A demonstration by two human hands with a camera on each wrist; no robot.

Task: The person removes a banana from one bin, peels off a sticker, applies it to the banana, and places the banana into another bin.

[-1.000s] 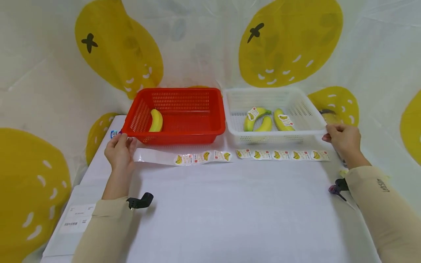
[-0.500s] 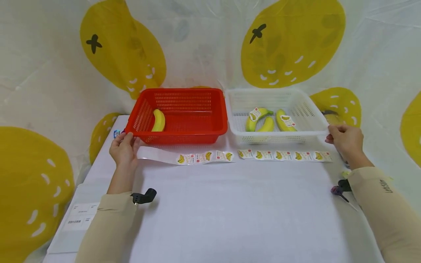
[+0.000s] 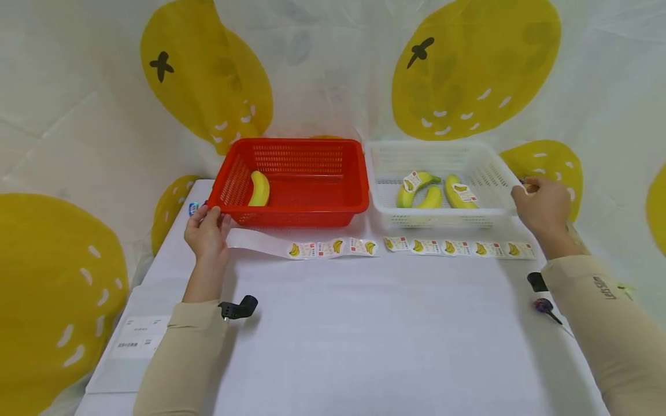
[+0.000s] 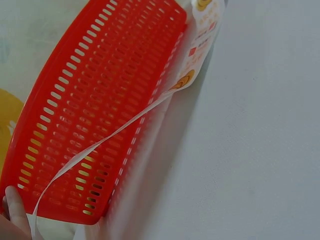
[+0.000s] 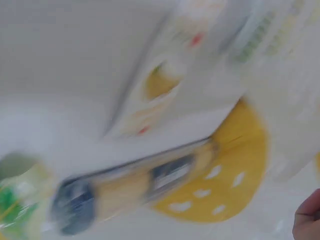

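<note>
Left hand (image 3: 207,231) at the front left corner of the red basket (image 3: 296,162), fingertips curled onto its rim, the bare end of the sticker strip (image 3: 307,248) running off from just beside the thumb. In the left wrist view, one fingertip (image 4: 14,207) against the basket's slotted wall, the strip's backing curling along it. Inside the red basket, a single unlabelled banana (image 3: 259,188) against the left wall.

Right hand (image 3: 540,203) at the right rim of the white basket (image 3: 437,153), fingers bent over the edge and gripping it. Right wrist view too blurred to read anything. In the white basket, three bananas (image 3: 434,190), two carrying white labels with red marks, the print too small to read.

In front of both baskets on the white desk (image 3: 364,335), the sticker strip on the left and a second row of banana stickers (image 3: 460,247) on the right, each with a yellow banana picture. On the right sleeve (image 3: 603,306), dark lettering, not clearly legible. Near the left forearm, a paper sheet with printed lines (image 3: 137,338), unreadable.
</note>
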